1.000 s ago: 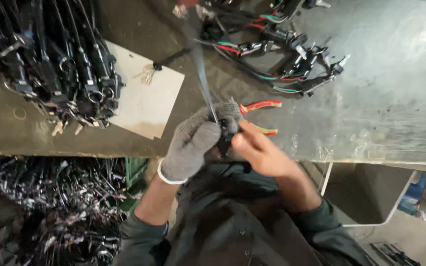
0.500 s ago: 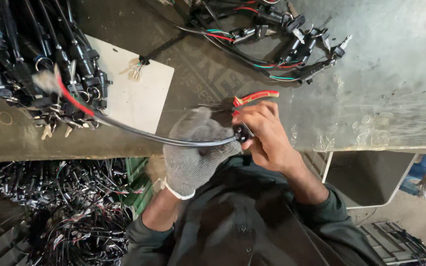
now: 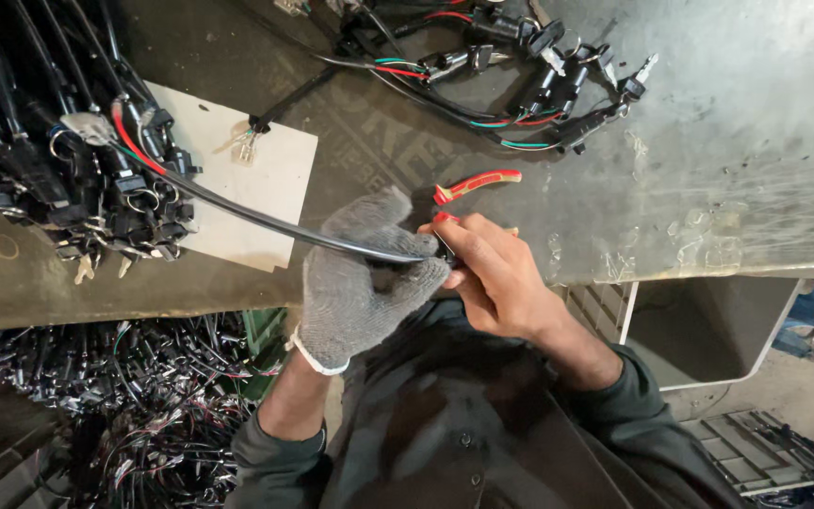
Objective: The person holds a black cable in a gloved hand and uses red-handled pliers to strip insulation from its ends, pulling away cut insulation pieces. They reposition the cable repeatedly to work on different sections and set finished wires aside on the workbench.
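From the head view, the left hand (image 3: 360,283), in a grey knit glove, is closing around a black cable (image 3: 266,221), its fingers curled tight on the cable's near end. The right hand (image 3: 492,278), bare, is meeting it from the other side, fingertips pinching the same end just beside the gloved fingers; the exact piece it is gripping is hidden between the two hands. The cable is arcing up and left from the hands, passing over a white sheet (image 3: 256,188), and ending in a connector with red wire by a heap of black looms (image 3: 49,160) lying at the bench's left. Red-handled pliers (image 3: 478,184) are lying on the bench (image 3: 708,141) just beyond the right hand. Another bundle of wired switches (image 3: 511,66) is sitting farther back. Below the bench edge, a pile of wiring (image 3: 105,405) is filling the floor at left.
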`<state>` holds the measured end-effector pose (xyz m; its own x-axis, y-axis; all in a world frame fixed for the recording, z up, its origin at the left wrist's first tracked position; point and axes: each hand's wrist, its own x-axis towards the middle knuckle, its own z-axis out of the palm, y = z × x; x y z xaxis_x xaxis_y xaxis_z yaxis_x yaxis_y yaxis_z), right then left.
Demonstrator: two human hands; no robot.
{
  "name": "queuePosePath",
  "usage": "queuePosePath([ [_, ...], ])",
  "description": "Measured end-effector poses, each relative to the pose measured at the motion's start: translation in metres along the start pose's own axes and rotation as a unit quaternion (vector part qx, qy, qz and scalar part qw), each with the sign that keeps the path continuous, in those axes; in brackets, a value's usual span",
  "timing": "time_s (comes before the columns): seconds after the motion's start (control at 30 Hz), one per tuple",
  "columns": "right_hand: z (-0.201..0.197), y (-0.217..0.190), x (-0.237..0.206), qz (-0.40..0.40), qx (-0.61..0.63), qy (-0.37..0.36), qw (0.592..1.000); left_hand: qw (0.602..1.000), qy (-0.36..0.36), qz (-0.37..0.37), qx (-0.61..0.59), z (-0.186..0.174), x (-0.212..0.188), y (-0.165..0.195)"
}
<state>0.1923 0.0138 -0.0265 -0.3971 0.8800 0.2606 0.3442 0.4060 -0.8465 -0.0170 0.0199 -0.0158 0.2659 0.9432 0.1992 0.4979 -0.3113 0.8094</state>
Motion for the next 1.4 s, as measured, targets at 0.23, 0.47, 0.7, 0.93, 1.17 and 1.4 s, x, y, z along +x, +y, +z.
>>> queuePosePath([
  [0.23, 0.013, 0.007, -0.003, 0.001, 0.078, -0.001, 0.997, 0.997, -0.028, 0.052, -0.050, -0.004, 0.008, -0.013],
  [0.47, 0.010, 0.011, 0.000, 0.022, 0.011, 0.003, 1.000, 0.996, 0.007, 0.027, -0.084, 0.004, 0.011, -0.014],
  [0.7, 0.014, 0.015, -0.009, 0.049, 0.039, 0.008, 0.998, 0.989, -0.007, -0.061, -0.133, 0.005, 0.003, -0.009],
  [0.93, 0.022, 0.018, -0.020, 0.187, 0.313, 0.003, 0.931, 0.995, 0.022, 0.008, 0.096, 0.017, -0.020, 0.010],
  [1.17, 0.025, 0.019, -0.012, 0.132, 0.332, -0.043, 0.933, 0.985, -0.084, 0.111, -0.098, 0.009, -0.005, -0.019],
  [1.4, 0.018, 0.034, -0.009, 0.115, 0.333, -0.174, 0.920, 0.972, -0.122, 0.072, -0.187, -0.002, 0.003, -0.018],
])
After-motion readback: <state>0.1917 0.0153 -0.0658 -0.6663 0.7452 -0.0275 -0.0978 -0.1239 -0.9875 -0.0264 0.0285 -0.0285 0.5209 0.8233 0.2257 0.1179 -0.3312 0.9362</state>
